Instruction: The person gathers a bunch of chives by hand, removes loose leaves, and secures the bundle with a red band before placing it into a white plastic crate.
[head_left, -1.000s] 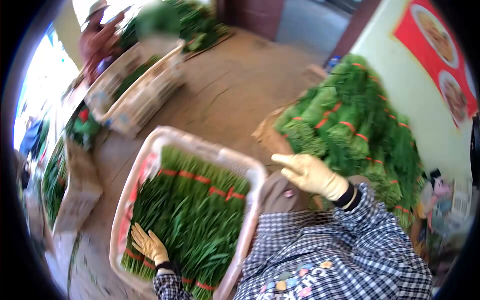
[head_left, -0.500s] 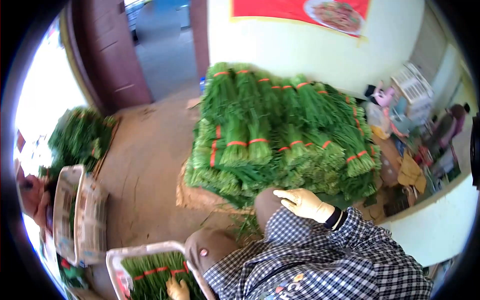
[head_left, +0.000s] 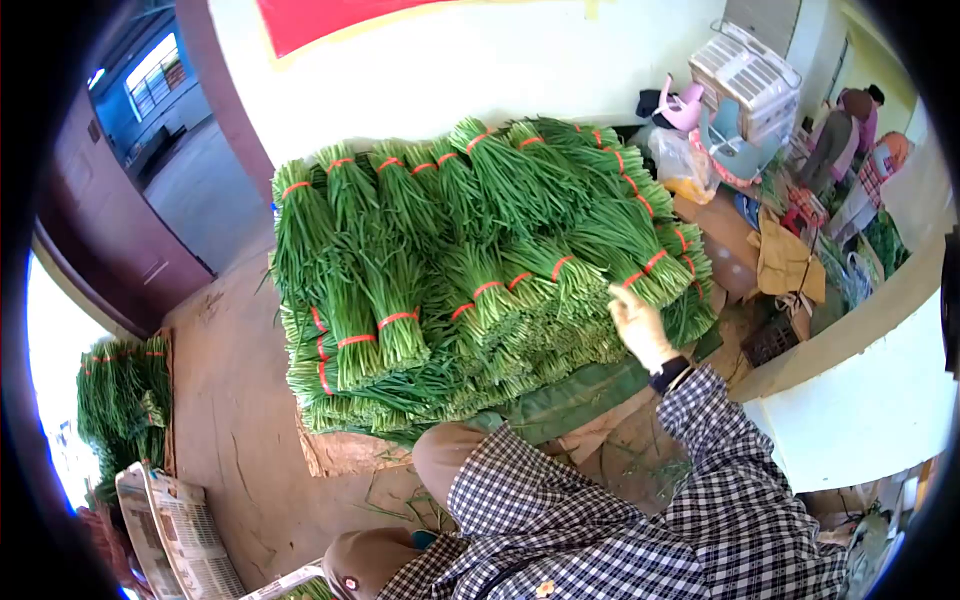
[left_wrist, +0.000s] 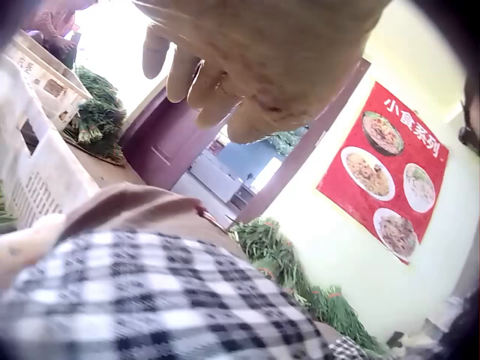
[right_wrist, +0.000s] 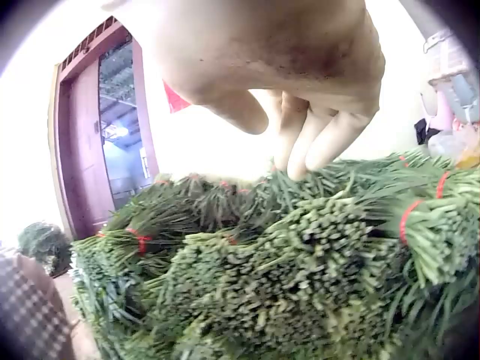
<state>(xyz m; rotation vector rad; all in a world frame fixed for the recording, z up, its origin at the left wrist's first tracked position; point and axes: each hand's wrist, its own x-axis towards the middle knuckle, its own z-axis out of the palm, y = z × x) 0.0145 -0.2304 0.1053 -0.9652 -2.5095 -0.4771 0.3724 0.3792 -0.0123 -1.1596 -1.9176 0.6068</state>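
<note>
My right hand (head_left: 640,328), in a pale glove, reaches to the right front part of a big pile of green bundles (head_left: 470,230) tied with red bands. Its fingers are slightly bent with nothing seen between them; in the right wrist view the hand (right_wrist: 277,82) hangs over the cut stem ends (right_wrist: 277,277). Whether it touches a bundle, I cannot tell. The head view does not show my left hand; in the left wrist view that gloved hand (left_wrist: 255,60) is raised above the checked cloth (left_wrist: 165,300), fingers extended and holding nothing.
The pile lies on cardboard (head_left: 345,452) against the wall. At the lower left stand white crates (head_left: 190,530), with more bundles (head_left: 125,390) behind them. A doorway (head_left: 200,180) is at the upper left. Bags (head_left: 680,160) and stacked crates (head_left: 745,80) stand at the right, with people beyond.
The view has swung from the crate of bundles to the pile. My right hand has moved from near my knee out to the pile's front; my left hand has left the head view.
</note>
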